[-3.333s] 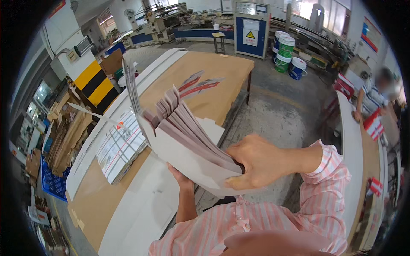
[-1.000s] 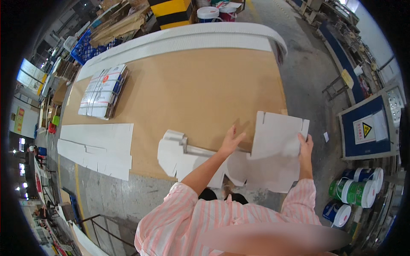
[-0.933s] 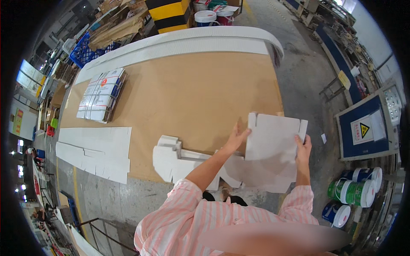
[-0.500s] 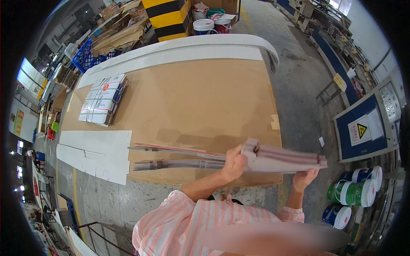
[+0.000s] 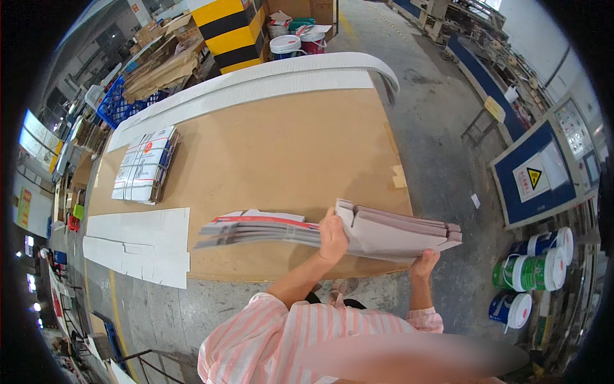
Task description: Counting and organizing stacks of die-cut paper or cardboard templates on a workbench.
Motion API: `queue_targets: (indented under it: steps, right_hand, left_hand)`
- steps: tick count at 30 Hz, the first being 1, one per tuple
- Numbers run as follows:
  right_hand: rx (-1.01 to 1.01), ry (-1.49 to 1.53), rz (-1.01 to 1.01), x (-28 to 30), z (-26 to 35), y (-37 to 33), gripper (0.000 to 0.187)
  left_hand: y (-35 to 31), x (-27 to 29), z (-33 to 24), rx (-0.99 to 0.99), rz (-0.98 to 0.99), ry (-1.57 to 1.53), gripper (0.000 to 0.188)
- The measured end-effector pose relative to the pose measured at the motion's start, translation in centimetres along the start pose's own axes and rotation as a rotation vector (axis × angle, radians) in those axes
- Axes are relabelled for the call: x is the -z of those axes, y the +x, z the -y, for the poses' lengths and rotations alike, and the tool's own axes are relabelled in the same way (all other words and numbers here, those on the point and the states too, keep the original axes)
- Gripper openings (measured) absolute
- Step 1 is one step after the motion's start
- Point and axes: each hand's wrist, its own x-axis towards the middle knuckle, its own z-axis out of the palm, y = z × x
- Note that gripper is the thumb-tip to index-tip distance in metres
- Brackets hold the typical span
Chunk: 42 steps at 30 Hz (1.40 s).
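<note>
The stack [image 5: 403, 235] was held two-handed

The left hand [image 5: 333, 239] had its fingers clasped on the stack's middle; the right hand [image 5: 423, 264] gripped its near edge, toward the right end. Left of the left fingers, red-striped flaps [image 5: 256, 225] fanned over the table [image 5: 275, 147]. Farther left lay a white sheet [image 5: 137, 256] and, beyond it, a tied bundle [image 5: 144, 166].
</note>
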Motion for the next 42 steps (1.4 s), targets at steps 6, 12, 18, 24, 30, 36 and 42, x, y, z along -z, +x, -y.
queue_targets:
  steps: [6,12,18,24,30,36,42]
  right_hand:
    - [0.009,-0.044,0.063,1.5,-0.4,-1.0,0.077]
    - [-0.008,-0.160,0.043,1.6,-1.3,-1.4,0.073]
    - [-0.020,-0.154,0.050,3.1,-1.7,-1.2,0.053]
    - [-0.093,-0.169,0.098,4.2,-1.3,-1.8,0.044]
    - [-0.060,-0.155,0.114,6.6,-1.2,-2.8,0.043]
    - [-0.082,0.004,0.092,5.8,-1.5,-2.7,0.047]
    - [-0.084,-0.032,0.035,5.1,-1.8,-1.5,0.046]
  left_hand:
    - [0.6,0.4,1.0,-0.137,0.076,-0.076,0.057]
    - [0.1,0.3,-0.9,-0.101,0.116,-0.043,0.055]
    - [-0.1,7.9,-0.6,-0.369,0.102,0.482,0.049]
    - [-1.8,13.2,6.5,-0.253,-0.057,0.565,0.051]
    - [0.5,11.4,7.5,-0.094,0.013,0.240,0.039]
    - [1.3,11.5,8.0,0.041,-0.040,0.046,0.046]
    - [1.4,11.4,8.6,0.071,-0.034,-0.076,0.049]
